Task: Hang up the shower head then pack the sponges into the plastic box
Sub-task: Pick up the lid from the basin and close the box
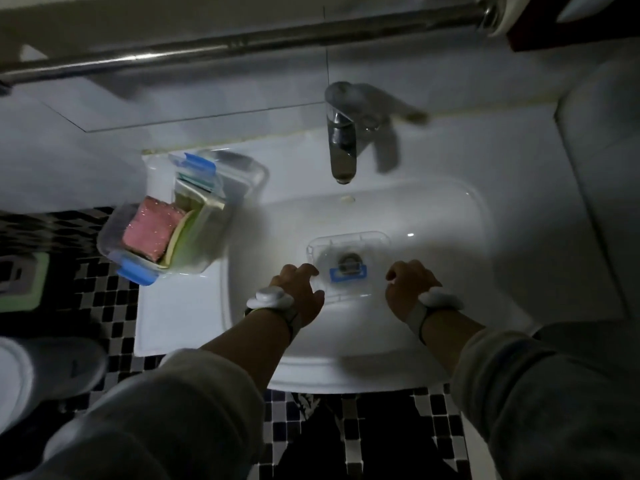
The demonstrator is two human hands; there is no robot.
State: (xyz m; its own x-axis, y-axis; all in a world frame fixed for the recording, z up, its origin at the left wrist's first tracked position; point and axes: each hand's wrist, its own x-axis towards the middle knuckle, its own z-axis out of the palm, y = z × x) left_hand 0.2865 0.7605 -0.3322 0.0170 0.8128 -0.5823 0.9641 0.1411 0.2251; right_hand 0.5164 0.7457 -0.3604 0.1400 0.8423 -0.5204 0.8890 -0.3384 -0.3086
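Observation:
A clear plastic box (207, 251) with blue clips stands on the sink's left ledge. It holds a pink sponge (149, 230) and yellow-green sponges (181, 237) set on edge. The box's clear lid (349, 244), with a blue clip, lies in the basin over the drain. My left hand (298, 292) grips the lid's left edge between fingers and thumb. My right hand (408, 289) hovers just right of the lid, fingers loosely curled, holding nothing. No shower head is in view.
A chrome faucet (341, 143) juts over the white basin (450, 237). A metal rail (207, 46) runs along the wall above. Black-and-white mosaic floor (104, 306) lies left and below, with a slipper (52, 372) at the lower left.

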